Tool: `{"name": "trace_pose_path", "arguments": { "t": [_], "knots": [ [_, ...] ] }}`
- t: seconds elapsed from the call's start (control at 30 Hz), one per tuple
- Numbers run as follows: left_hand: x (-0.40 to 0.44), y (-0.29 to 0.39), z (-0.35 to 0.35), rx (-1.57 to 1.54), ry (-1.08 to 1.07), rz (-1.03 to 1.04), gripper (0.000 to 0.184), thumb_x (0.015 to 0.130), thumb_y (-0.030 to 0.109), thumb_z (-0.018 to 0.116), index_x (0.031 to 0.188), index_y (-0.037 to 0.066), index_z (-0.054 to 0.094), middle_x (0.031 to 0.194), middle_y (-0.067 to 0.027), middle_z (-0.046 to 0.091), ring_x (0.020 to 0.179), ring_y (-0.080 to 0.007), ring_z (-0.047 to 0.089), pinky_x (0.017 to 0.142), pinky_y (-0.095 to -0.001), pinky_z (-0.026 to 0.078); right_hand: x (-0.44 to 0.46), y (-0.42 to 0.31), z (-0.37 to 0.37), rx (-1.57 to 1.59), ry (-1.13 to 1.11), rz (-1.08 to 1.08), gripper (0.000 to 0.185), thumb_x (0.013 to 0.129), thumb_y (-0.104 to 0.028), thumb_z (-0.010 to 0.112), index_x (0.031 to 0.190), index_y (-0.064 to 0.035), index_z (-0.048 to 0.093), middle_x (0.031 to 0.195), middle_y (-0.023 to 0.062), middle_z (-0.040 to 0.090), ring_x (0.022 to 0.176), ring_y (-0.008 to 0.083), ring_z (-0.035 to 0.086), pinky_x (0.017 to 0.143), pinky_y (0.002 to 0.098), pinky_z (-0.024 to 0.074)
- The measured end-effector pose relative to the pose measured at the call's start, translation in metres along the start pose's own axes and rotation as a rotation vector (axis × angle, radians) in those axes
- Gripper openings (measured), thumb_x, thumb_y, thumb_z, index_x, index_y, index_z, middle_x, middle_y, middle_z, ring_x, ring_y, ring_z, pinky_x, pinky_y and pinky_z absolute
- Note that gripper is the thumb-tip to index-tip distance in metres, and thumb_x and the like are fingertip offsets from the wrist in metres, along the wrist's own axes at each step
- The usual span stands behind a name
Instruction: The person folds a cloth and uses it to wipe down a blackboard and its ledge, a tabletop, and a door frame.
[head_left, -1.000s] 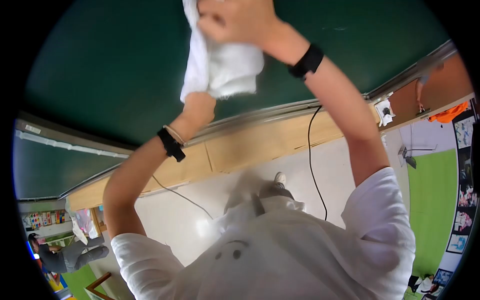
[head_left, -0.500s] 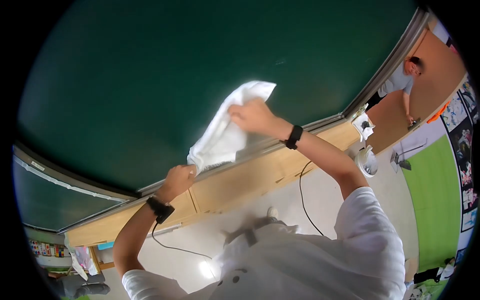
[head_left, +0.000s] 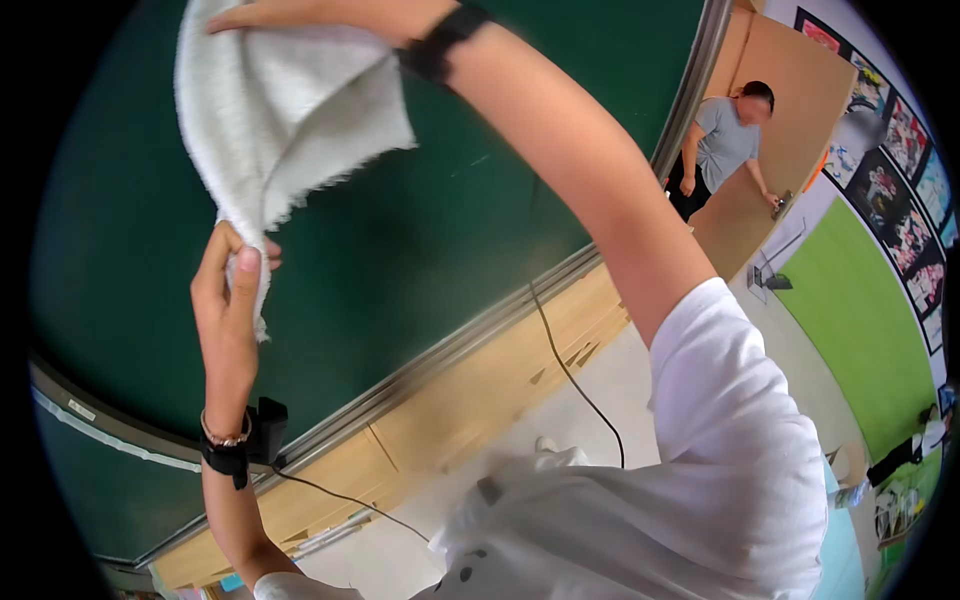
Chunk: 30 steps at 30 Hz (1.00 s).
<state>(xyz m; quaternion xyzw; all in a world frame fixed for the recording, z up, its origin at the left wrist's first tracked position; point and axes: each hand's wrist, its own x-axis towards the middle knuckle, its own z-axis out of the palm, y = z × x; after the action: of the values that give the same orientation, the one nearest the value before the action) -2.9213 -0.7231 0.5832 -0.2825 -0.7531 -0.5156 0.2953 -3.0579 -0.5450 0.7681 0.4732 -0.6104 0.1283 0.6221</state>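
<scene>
Moved higher since the earlier frame: 1 creased, frayed-edged white woven cloth sheet (head_left: pixel 300 105). Left hand (head_left: pixel 227 305) clamps its gathered lower end; right hand (head_left: pixel 305 12) touches the top, grip unclear.

Right grip (head_left: pixel 310 13) and upper part of white cloth (head_left: pixel 330 110) cut by top edge; contact between cloth and green board (head_left: pixel 430 250) can't be judged. Left grip (head_left: pixel 225 310): fingers partly hidden behind cloth. Shoe (head_left: pixel 545 443) blurred, partly hidden by white shirt (head_left: pixel 700 520). Label (head_left: pixel 82 408) at lower left too small to read. Thing (head_left: pixel 781 204) at other person's (head_left: pixel 725 140) hand too small to name. Posters (head_left: pixel 908 235) too small for detail
</scene>
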Motion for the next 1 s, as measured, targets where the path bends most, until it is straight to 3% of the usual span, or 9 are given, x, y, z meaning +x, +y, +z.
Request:
{"name": "trace_pose_path", "arguments": {
  "t": [0.2,0.4,0.67,0.7,0.73,0.8,0.83,0.93,1.0],
  "knots": [
    [-0.008,-0.007,-0.031,0.168,0.221,-0.166,0.029,0.093,0.022,0.066,0.080,0.004,0.048,0.073,0.0007,0.043,0.066,-0.0076,0.047,0.062,-0.0221,0.040,0.049,-0.049,0.078,0.151,0.119,-0.109,0.083,0.077,-0.041,0.071,0.140,0.0047,0.041,0.142,0.0308,0.041,0.139,0.0398,0.032,0.119,0.0506,0.0151],
    [-0.026,-0.065,-0.090,0.287,0.327,-0.360,0.019,0.092,0.017,0.064,0.081,0.004,0.055,0.058,0.0031,0.040,0.046,-0.0061,0.043,0.044,-0.0233,0.033,0.067,-0.102,0.143,0.135,0.180,-0.032,0.084,0.075,-0.039,0.073,0.141,0.0024,0.042,0.141,0.0287,0.044,0.139,0.0370,0.034,0.118,0.0488,0.0185],
    [-0.092,-0.109,-0.151,0.397,0.311,-0.340,0.025,0.076,0.003,0.062,0.068,0.005,0.039,0.061,0.0046,0.032,0.058,-0.0065,0.031,0.049,-0.0282,0.028,0.069,-0.197,0.229,0.199,0.308,-0.057,0.065,0.080,-0.020,0.056,0.139,0.0043,0.044,0.135,0.0304,0.049,0.134,0.0367,0.041,0.116,0.0480,0.0241],
    [-0.099,-0.121,-0.156,0.472,0.278,-0.318,0.027,0.076,0.004,0.063,0.068,0.003,0.037,0.059,-0.0028,0.033,0.057,-0.0098,0.031,0.049,-0.0322,0.033,0.064,-0.211,0.231,0.222,0.229,-0.047,0.062,0.081,-0.019,0.053,0.137,0.0055,0.045,0.134,0.0300,0.051,0.133,0.0355,0.043,0.116,0.0479,0.0248],
    [-0.106,-0.131,-0.160,0.542,0.237,-0.297,0.030,0.076,0.005,0.064,0.068,0.001,0.036,0.057,-0.0103,0.034,0.056,-0.0131,0.031,0.050,-0.0362,0.037,0.064,-0.223,0.251,0.014,0.135,-0.070,0.074,0.085,-0.037,0.056,0.146,0.0007,0.037,0.147,0.0309,0.036,0.140,0.0403,0.031,0.117,0.0498,0.0192],
    [-0.121,-0.134,-0.153,0.626,0.188,-0.406,0.030,0.075,0.007,0.064,0.068,-0.002,0.036,0.059,-0.0178,0.031,0.054,-0.0246,0.028,0.051,-0.0386,0.038,0.045,-0.243,0.255,0.262,0.315,-0.101,0.054,0.074,-0.018,0.066,0.128,-0.0121,0.061,0.121,0.0168,0.062,0.115,0.0302,0.053,0.099,0.0399,0.0406],
    [-0.129,-0.140,-0.155,0.669,0.164,-0.458,0.031,0.076,0.009,0.064,0.067,-0.002,0.036,0.059,-0.0206,0.033,0.058,-0.0316,0.025,0.051,-0.0402,0.038,0.035,-0.258,0.263,0.257,0.286,-0.097,0.058,0.073,-0.016,0.066,0.130,-0.0117,0.059,0.125,0.0172,0.060,0.118,0.0304,0.051,0.102,0.0384,0.0388],
    [-0.155,-0.154,-0.155,0.784,0.036,-0.614,0.026,0.081,0.019,0.061,0.071,-0.003,0.050,0.071,-0.0289,0.054,0.067,-0.0470,0.053,0.062,-0.0495,0.045,0.005,-0.297,0.281,0.374,0.133,-0.036,0.066,0.076,-0.014,0.064,0.140,-0.0095,0.048,0.132,0.0206,0.055,0.127,0.0320,0.048,0.113,0.0443,0.0290],
    [-0.171,-0.157,-0.156,0.841,-0.037,-0.680,0.025,0.082,0.021,0.060,0.075,-0.002,0.054,0.077,-0.0289,0.058,0.076,-0.0474,0.057,0.066,-0.0517,0.045,-0.015,-0.318,0.292,0.487,0.141,0.008,0.065,0.077,-0.012,0.063,0.140,-0.0089,0.048,0.134,0.0215,0.054,0.126,0.0353,0.048,0.113,0.0449,0.0288]
  ]
}}
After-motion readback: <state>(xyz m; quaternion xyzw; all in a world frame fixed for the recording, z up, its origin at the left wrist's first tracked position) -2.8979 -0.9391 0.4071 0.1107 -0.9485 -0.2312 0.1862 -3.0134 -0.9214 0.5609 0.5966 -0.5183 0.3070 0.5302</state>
